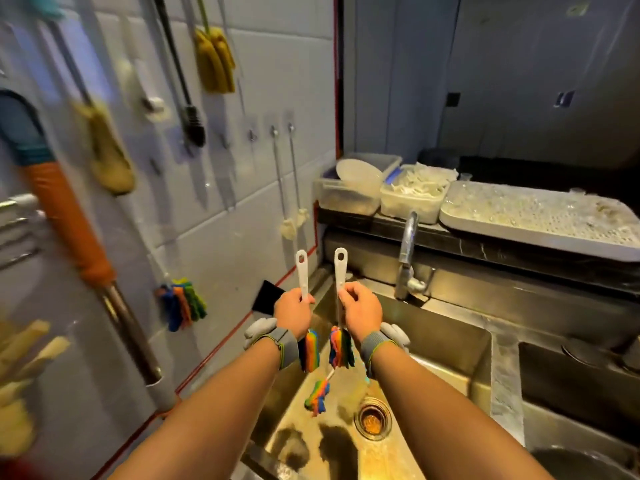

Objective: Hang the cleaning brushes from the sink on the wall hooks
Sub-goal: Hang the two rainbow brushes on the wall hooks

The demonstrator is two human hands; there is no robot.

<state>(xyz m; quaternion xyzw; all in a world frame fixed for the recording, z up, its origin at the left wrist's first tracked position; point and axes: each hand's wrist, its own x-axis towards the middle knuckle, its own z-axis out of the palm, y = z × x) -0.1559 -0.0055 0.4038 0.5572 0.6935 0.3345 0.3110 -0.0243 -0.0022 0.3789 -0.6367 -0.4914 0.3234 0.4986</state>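
My left hand (294,311) is closed around the white handle of a rainbow-headed brush (302,271), handle up, its colourful head (310,351) hanging below my wrist. My right hand (360,310) grips a second white-handled rainbow brush (340,268) the same way, its head (341,348) hanging under the hand. Both are held above the steel sink (450,344). A third rainbow brush (317,396) lies in the sink basin near the drain (373,419). Wall hooks (252,135) sit on the tiled wall at left, some bare.
Several brushes hang on the wall: yellow ones (214,60), a black one (194,123), two thin white-tipped ones (289,202), a rainbow one (183,303). A tap (407,254) stands behind the sink. Plastic tubs (408,195) and a tray (540,216) sit on the back ledge.
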